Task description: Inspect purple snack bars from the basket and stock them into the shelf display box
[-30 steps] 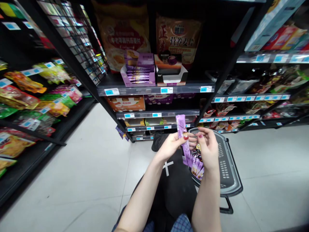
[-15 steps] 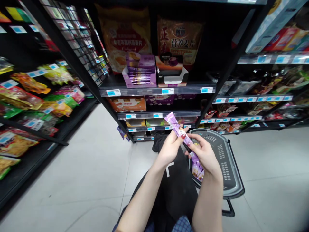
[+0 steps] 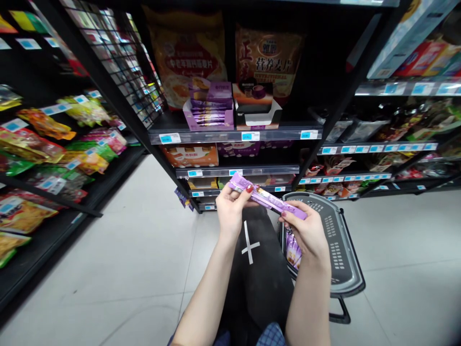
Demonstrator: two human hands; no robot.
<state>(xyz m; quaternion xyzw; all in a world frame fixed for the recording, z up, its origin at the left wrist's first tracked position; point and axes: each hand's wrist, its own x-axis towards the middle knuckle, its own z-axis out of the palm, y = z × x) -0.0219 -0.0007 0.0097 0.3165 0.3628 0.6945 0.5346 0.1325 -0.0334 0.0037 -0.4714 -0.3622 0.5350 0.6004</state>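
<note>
Between my two hands, above my knee, lie slim purple stick sachets [image 3: 266,198], slanting down to the right. My left hand [image 3: 230,211] is closed on their upper left end, thumb on top. At the lower right end, my right hand [image 3: 310,231] pinches them between thumb and fingers. How many sachets there are I cannot tell. More purple sachets [image 3: 293,252] lie in the grey shopping basket [image 3: 355,269] on the floor, partly hidden by my right hand and forearm. On the shelf ahead, a purple display box [image 3: 209,121] holds similar sachets.
Beside the purple box stands an orange and black display box [image 3: 255,115], with a cereal bag [image 3: 275,53] behind it. A price-label rail [image 3: 234,136] runs along the shelf edge. Snack shelves [image 3: 54,192] flank the left; the basket handle [image 3: 340,318] sticks out toward me.
My hands have moved apart, the left one leftward, so more of the sachets shows between them. The sachets now lie flatter. The white cross mark on my trouser leg has come into fuller view.
</note>
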